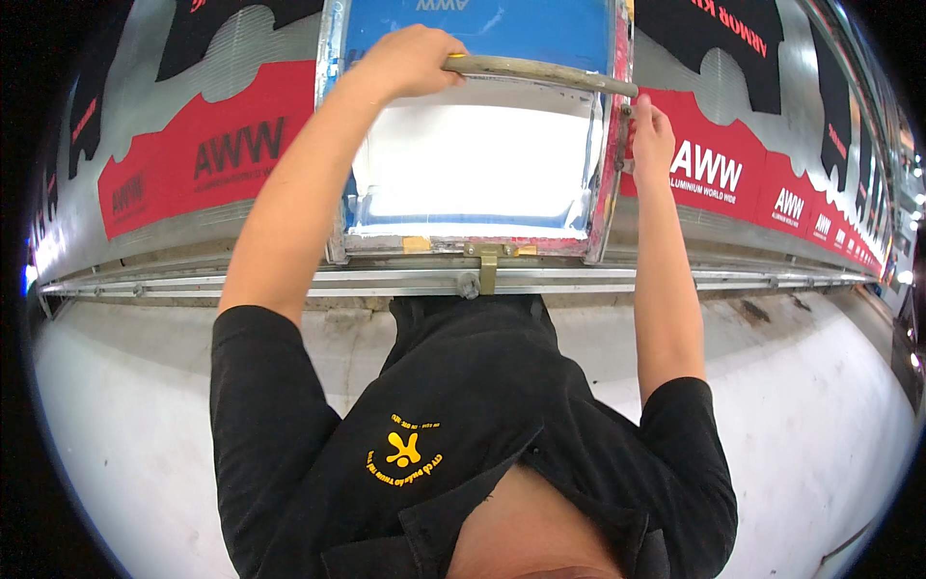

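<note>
A silk-screen frame (pixel 603 193) lies in front of me, with blue mesh (pixel 492 29) at its far part and a wide bright white area (pixel 482 159) nearer to me. Across the mesh lies a squeegee (pixel 540 72), its long greyish handle slanting slightly down to the right. My left hand (pixel 417 63) is closed round the left end of that squeegee. At the frame's right side, just below the squeegee's right end, my right hand (pixel 654 140) has its fingers curled against the frame's edge. The squeegee's blade is mostly hidden under its handle.
Red and black printed fabric pieces (pixel 231 150) lie along the long table to the left, and more red pieces (pixel 719 145) to the right. A metal rail (pixel 569 282) runs along the near edge, with a brass-coloured bracket (pixel 489 268) at the frame. Pale floor (pixel 125 415) lies below.
</note>
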`<control>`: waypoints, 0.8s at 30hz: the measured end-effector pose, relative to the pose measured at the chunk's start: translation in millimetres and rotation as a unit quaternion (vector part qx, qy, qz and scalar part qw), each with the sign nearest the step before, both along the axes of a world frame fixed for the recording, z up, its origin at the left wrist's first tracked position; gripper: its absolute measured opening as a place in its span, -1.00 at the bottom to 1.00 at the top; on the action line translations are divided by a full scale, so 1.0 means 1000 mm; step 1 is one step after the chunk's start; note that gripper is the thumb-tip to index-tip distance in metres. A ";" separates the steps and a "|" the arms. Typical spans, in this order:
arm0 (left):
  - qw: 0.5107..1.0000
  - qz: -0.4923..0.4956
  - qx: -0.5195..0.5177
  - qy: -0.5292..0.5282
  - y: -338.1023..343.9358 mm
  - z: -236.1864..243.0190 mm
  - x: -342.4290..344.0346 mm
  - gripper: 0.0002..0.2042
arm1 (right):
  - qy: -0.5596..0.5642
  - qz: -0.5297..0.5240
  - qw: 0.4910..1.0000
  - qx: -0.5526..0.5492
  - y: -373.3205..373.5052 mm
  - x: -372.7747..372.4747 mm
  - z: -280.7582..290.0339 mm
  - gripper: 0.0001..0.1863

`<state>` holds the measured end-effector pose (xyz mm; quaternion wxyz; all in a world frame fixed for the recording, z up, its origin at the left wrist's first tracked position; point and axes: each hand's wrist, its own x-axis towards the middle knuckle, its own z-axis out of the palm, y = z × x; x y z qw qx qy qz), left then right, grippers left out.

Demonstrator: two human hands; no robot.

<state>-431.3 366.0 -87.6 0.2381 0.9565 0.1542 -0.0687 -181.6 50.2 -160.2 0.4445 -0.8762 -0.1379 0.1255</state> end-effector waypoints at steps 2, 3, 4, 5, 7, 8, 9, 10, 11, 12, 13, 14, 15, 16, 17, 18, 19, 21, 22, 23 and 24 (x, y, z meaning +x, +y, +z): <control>0.996 0.013 0.040 0.083 0.009 0.016 -0.005 -0.61 | -0.111 0.075 0.991 -0.010 0.014 0.003 0.025 -0.48; 0.990 0.021 0.064 0.124 0.013 0.022 -0.011 -0.57 | -0.217 0.151 0.964 -0.015 0.027 0.002 0.046 -0.44; 0.988 0.030 0.072 0.133 0.019 0.017 -0.016 -0.54 | -0.318 0.224 0.921 -0.020 0.039 0.000 0.064 -0.41; 0.986 0.038 0.079 0.142 0.026 0.007 -0.018 -0.51 | -0.279 0.290 0.911 -0.090 0.052 -0.001 0.076 -0.41; 0.984 0.049 0.100 0.140 0.025 -0.006 -0.017 -0.46 | -0.189 0.416 0.859 -0.230 0.078 0.001 0.083 -0.41; 0.984 0.051 0.116 0.129 0.024 -0.010 -0.016 -0.45 | -0.213 0.409 0.843 -0.277 0.087 -0.001 0.080 -0.42; 0.982 0.056 0.133 0.118 0.022 -0.011 -0.018 -0.44 | -0.237 0.402 0.824 -0.320 0.095 -0.005 0.075 -0.44; 0.981 0.063 0.136 0.121 0.017 -0.007 -0.016 -0.44 | -0.259 0.391 0.804 -0.366 0.095 -0.008 0.069 -0.45; 0.980 0.070 0.138 0.124 0.011 -0.002 -0.013 -0.44 | -0.303 0.376 0.809 -0.336 0.089 -0.008 0.063 -0.49; 0.978 0.079 0.142 0.130 0.003 0.002 -0.017 -0.43 | -0.296 0.368 0.817 -0.332 0.077 -0.016 0.058 -0.51; 0.987 0.097 0.102 0.074 -0.008 -0.009 -0.034 -0.45 | -0.288 0.366 0.822 -0.327 0.065 -0.027 0.056 -0.53; 0.987 0.097 0.096 0.081 -0.027 -0.021 -0.053 -0.45 | -0.280 0.363 0.828 -0.321 0.050 -0.040 0.056 -0.55; 0.987 0.099 0.101 0.081 -0.044 -0.018 -0.068 -0.45 | -0.261 0.382 0.815 -0.349 0.037 -0.052 0.060 -0.60; 0.987 0.098 0.104 0.079 -0.064 -0.013 -0.081 -0.45 | -0.293 0.382 0.831 -0.278 0.014 -0.063 0.055 -0.69; 0.984 0.115 0.078 0.107 -0.084 -0.003 -0.091 -0.48 | -0.324 0.379 0.842 -0.207 -0.011 -0.077 0.047 -0.79; 0.981 0.131 0.052 0.135 -0.105 0.008 -0.103 -0.50 | -0.331 0.377 0.841 -0.202 -0.033 -0.093 0.047 -0.81; 0.982 0.119 0.050 0.139 -0.126 0.010 -0.122 -0.53 | -0.338 0.375 0.841 -0.196 -0.055 -0.111 0.051 -0.81; 0.986 0.111 0.055 0.113 -0.156 0.012 -0.153 -0.56 | -0.300 0.379 0.854 -0.190 -0.088 -0.140 0.066 -0.71; 0.988 0.112 0.056 0.088 -0.168 0.014 -0.163 -0.54 | -0.306 0.383 0.853 -0.178 -0.096 -0.145 0.071 -0.68; 0.987 0.123 0.062 0.081 -0.182 0.016 -0.172 -0.52 | -0.305 0.391 0.852 -0.167 -0.105 -0.151 0.072 -0.64; 0.986 0.132 0.068 0.071 -0.194 0.015 -0.180 -0.48 | -0.306 0.397 0.851 -0.157 -0.112 -0.156 0.073 -0.61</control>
